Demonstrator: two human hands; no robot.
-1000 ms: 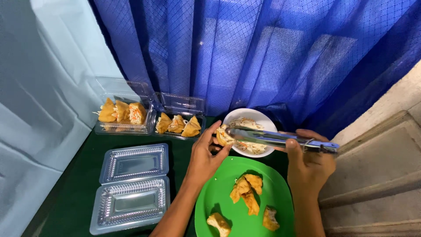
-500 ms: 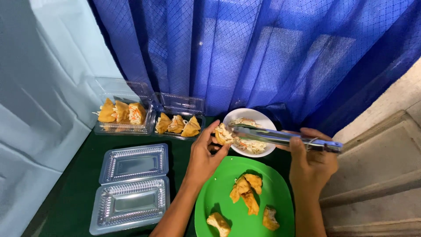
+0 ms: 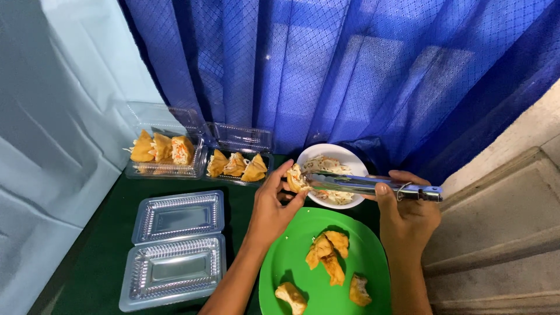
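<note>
Over the white bowl (image 3: 332, 175), my left hand (image 3: 274, 207) gripped a fried pastry (image 3: 295, 178) while my right hand (image 3: 408, 213) squeezed metal tongs (image 3: 361, 185), stuffing it with filling; next, I judged, steadier tong aim.

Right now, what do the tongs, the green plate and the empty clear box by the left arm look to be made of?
Tongs, in the right hand: polished metal, likely steel; mirror-like glints. Green plate: probably plastic or melamine; even colour, soft sheen. Clear box: thin moulded plastic; see-through, ribbed, catching light. The left hand holds a fried piece.
</note>
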